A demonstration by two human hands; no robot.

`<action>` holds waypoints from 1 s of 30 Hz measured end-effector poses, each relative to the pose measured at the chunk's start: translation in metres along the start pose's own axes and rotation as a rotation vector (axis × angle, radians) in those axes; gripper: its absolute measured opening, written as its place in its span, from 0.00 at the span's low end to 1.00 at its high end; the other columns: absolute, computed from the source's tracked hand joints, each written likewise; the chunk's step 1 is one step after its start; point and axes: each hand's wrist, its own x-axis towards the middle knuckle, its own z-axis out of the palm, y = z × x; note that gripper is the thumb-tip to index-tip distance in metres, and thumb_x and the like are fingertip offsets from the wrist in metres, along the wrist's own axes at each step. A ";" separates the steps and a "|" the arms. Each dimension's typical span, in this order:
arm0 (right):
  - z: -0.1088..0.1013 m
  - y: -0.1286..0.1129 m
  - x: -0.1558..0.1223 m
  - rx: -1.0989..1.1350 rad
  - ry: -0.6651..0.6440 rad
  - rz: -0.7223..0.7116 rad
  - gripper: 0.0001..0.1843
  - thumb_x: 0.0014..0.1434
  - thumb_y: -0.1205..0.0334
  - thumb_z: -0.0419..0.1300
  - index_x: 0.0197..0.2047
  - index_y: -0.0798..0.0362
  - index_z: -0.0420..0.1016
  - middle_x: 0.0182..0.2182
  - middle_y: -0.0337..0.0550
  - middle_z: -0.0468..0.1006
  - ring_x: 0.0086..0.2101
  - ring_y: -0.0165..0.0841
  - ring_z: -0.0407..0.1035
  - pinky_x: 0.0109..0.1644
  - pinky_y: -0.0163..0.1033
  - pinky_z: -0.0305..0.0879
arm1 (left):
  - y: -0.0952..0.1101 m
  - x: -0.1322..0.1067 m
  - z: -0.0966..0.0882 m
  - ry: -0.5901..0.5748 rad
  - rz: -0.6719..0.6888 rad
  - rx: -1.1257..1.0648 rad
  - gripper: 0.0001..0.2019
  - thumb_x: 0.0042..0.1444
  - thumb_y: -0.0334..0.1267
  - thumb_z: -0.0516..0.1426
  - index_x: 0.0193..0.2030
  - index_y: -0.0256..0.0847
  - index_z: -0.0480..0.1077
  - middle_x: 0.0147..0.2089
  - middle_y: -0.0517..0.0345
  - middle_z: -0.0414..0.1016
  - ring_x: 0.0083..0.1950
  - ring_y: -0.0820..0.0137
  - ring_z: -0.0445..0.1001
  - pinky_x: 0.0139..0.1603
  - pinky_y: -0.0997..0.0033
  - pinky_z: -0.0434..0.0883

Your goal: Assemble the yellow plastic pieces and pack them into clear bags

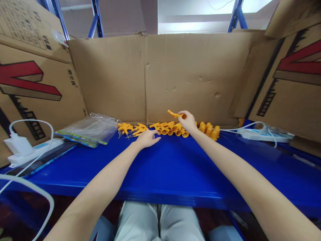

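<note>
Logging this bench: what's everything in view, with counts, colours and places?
Held piece: one, orange, right hand
Flared pieces: many, orange, centre
Upright pieces: several, orange, right
Branched pieces: several, orange, left
Chains: several, silver, left
Bags: several, clear, left
Power strips: two, white, both sides
Plug: one, white, left
Flat device: one, dark, left
Cables: several, white, both sides
Cardboard: several, brown, around
Table: one, blue, beneath
Posts: several, blue, behind
Trousers: one, pale, below
Left hand: one, centre
Right hand: one, centre

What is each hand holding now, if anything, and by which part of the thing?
The right hand holds an orange piece by its wide, open end, leaving the narrow end free. Whether the left hand holds anything cannot be told.
</note>
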 end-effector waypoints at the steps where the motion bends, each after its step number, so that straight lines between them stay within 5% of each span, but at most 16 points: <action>1: 0.005 0.001 -0.001 -0.051 -0.020 -0.054 0.13 0.48 0.66 0.51 0.37 0.55 0.71 0.38 0.48 0.75 0.40 0.38 0.68 0.48 0.46 0.63 | 0.000 0.000 0.000 -0.002 0.001 -0.002 0.16 0.55 0.46 0.53 0.46 0.40 0.71 0.32 0.57 0.76 0.34 0.68 0.74 0.32 0.72 0.65; 9: 0.040 0.007 -0.010 -0.315 -0.176 -0.360 0.20 0.53 0.73 0.46 0.46 0.55 0.70 0.50 0.51 0.70 0.49 0.38 0.66 0.52 0.43 0.61 | -0.002 0.001 0.003 -0.005 0.022 -0.024 0.15 0.54 0.46 0.53 0.42 0.40 0.73 0.31 0.57 0.76 0.32 0.68 0.73 0.33 0.72 0.66; 15: 0.044 -0.003 -0.029 -0.756 -0.518 -0.393 0.19 0.63 0.59 0.44 0.49 0.57 0.70 0.50 0.56 0.70 0.46 0.46 0.68 0.49 0.51 0.60 | -0.001 0.002 0.003 -0.021 0.025 -0.018 0.14 0.55 0.44 0.53 0.41 0.39 0.73 0.32 0.56 0.76 0.33 0.68 0.73 0.34 0.71 0.66; 25: 0.045 -0.008 -0.025 -0.796 -0.569 -0.352 0.20 0.65 0.55 0.44 0.54 0.53 0.67 0.57 0.55 0.65 0.54 0.47 0.61 0.56 0.61 0.49 | -0.001 0.001 0.003 -0.055 0.035 -0.057 0.13 0.54 0.43 0.53 0.39 0.39 0.74 0.31 0.56 0.76 0.32 0.68 0.72 0.34 0.71 0.67; 30: 0.012 -0.012 -0.006 -0.667 -0.477 -0.277 0.23 0.62 0.56 0.48 0.60 0.51 0.62 0.63 0.52 0.57 0.59 0.49 0.54 0.60 0.64 0.43 | -0.001 0.002 0.003 -0.058 0.037 -0.052 0.13 0.54 0.43 0.52 0.39 0.39 0.74 0.32 0.56 0.76 0.33 0.68 0.73 0.35 0.71 0.67</action>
